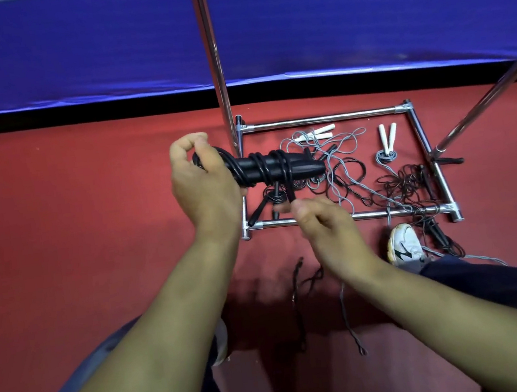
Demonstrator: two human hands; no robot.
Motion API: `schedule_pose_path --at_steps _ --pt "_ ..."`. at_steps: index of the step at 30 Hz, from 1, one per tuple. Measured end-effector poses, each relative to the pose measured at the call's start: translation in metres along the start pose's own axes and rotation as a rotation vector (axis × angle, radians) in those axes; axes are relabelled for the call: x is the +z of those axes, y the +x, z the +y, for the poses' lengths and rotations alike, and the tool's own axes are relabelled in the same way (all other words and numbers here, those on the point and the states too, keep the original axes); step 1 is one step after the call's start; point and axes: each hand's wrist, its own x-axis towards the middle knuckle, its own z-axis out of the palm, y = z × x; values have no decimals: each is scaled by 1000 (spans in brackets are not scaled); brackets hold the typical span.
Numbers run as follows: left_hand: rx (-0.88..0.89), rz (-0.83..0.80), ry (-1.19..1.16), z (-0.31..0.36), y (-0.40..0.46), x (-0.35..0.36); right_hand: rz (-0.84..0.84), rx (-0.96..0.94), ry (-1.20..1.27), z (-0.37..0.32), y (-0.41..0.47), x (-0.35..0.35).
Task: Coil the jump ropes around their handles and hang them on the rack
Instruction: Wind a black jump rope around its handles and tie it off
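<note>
Looks like a sports hall/gym: red court floor (pixel 89 218), blue padded barrier (pixel 67 50) far side, chrome rack (pixel 322 119) w/ jump ropes (pixel 345 164).

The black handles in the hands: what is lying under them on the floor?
Under the black handles lie tangled black ropes and grey ropes inside the rack base. The left hand hides the floor further left.

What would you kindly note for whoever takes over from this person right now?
Left hand grips the black handles, partly wrapped in black cord.
Right hand pinches the black cord below them, mid-wrap.
Done: several turns on this rope.
Left: finish it and hang it on the rack; the grey ropes with white handles and other black ropes lie loose on the floor inside the rack's base.
</note>
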Motion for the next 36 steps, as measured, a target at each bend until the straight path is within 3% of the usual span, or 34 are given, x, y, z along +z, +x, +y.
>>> schedule_pose_path --at_steps 4,8,12,15,18,20,25,28,30,36 --pt "27 -54 3 3 -10 1 6 -213 -240 4 8 -6" --pt "11 -71 -35 3 -12 2 -24 -37 4 -4 7 -2" --pt "5 -89 -39 -2 -11 4 -25 -107 107 -12 1 -4" --pt "22 -89 -10 -4 -11 3 -66 -103 -3 -9 7 -7" --pt "34 -98 -11 -1 -16 2 -69 -120 -271 -8 12 -13" --pt "45 -99 -21 4 -20 2 -93 -63 -275 -12 13 -13" --pt "58 -106 13 -1 -23 6 -46 333 199 -22 14 -7" --pt "47 -141 -9 -4 -32 8 -102 517 456 -24 16 -11" --pt "-18 -150 -35 -4 -35 9 -130 540 552 -25 16 -12" --pt "-123 -210 51 -9 -34 14 -154 372 824 -28 23 -16"
